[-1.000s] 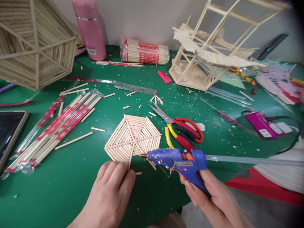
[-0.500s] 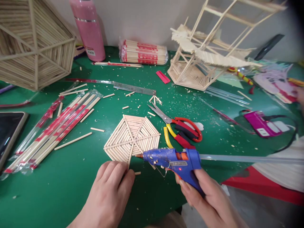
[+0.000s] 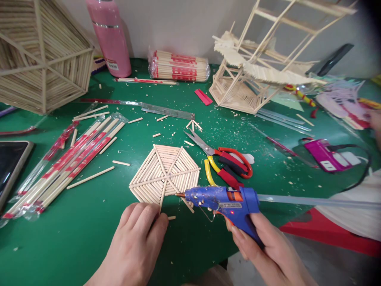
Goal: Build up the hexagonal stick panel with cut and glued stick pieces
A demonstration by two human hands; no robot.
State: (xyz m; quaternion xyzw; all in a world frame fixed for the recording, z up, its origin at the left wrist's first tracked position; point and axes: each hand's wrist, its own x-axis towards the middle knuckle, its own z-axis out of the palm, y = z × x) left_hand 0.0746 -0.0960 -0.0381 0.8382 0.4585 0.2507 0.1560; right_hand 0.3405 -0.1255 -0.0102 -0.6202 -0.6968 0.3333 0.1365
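My left hand [image 3: 139, 234] is closed at the near edge of a hexagonal panel of wooden sticks [image 3: 153, 169], pinching the end of one of its spoke sticks [image 3: 162, 196]. Sticks fill most of the panel's sections; the near section shows bare green between its spokes. My right hand [image 3: 262, 242] is wrapped round the handle of a blue hot glue gun [image 3: 226, 200] with its red light lit. The gun's nozzle [image 3: 180, 194] points left over the near right side of the panel. A clear glue stick [image 3: 297, 199] juts out of its back.
Red-and-yellow-handled scissors [image 3: 212, 151] lie just beyond the gun. Packaged sticks [image 3: 77, 159] and a phone [image 3: 12, 171] are at left. A pink bottle [image 3: 111, 39], a stick bundle [image 3: 180, 66] and a stick framework [image 3: 238, 87] stand behind. A purple device [image 3: 324, 155] sits at right.
My right hand has drawn the glue gun slightly to the right, so its nozzle is farther from the spoke by my left hand. My left hand stays in place.
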